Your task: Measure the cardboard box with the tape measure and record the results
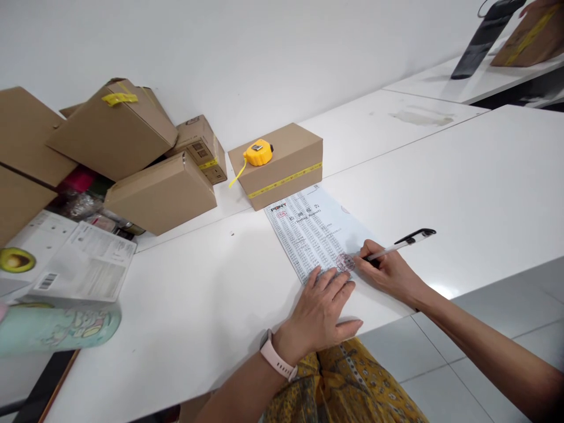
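Note:
A printed report sheet (304, 235) lies on the white table, with a red round stamp near its lower right part. My left hand (324, 302) rests flat on the sheet's near edge, fingers spread, a pink-banded watch (277, 357) on its wrist. Pinched in my right hand (388, 273) is a pen (403, 242) with a clear barrel and a black cap on its upper end. Its tip is hidden behind my fingers, close to the sheet's right edge, so I cannot tell whether it touches the paper.
Beyond the sheet, a yellow tape measure (258, 153) sits on a taped cardboard box (291, 153). More cardboard boxes (114, 126) are piled at the left. A mint-green bottle (66, 329) lies near the left edge. Farther right stand a dark bottle (482, 44) and another taped box (529, 38).

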`<state>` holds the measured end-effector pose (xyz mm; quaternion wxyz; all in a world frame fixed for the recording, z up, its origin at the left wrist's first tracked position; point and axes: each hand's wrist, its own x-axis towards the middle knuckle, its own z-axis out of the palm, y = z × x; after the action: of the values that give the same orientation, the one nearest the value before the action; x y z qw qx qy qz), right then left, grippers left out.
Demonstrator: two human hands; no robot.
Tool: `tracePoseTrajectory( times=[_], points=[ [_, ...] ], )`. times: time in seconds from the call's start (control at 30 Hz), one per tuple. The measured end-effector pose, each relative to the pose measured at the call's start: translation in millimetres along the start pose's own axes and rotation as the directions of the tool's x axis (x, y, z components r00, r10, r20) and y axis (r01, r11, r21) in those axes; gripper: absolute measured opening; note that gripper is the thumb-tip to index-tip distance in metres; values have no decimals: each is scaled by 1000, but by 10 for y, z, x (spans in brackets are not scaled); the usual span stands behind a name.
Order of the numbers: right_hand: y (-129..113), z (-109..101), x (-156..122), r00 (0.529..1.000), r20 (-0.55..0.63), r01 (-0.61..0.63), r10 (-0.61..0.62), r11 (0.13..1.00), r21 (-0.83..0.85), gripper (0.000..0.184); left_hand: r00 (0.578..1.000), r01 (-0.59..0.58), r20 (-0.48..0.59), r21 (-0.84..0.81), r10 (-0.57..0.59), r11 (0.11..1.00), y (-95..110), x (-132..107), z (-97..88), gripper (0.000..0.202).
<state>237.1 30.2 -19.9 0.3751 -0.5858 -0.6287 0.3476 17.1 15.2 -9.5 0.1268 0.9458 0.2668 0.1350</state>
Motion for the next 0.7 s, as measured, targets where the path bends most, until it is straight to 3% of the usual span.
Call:
tracePoseTrajectory(
  times=[0.7],
  points=[
    [-4,-20,-21,1000,-7,-13,13,999,-32,26,1000,7,-3,-8,-7,1000,5,-7,-3,60]
  ],
)
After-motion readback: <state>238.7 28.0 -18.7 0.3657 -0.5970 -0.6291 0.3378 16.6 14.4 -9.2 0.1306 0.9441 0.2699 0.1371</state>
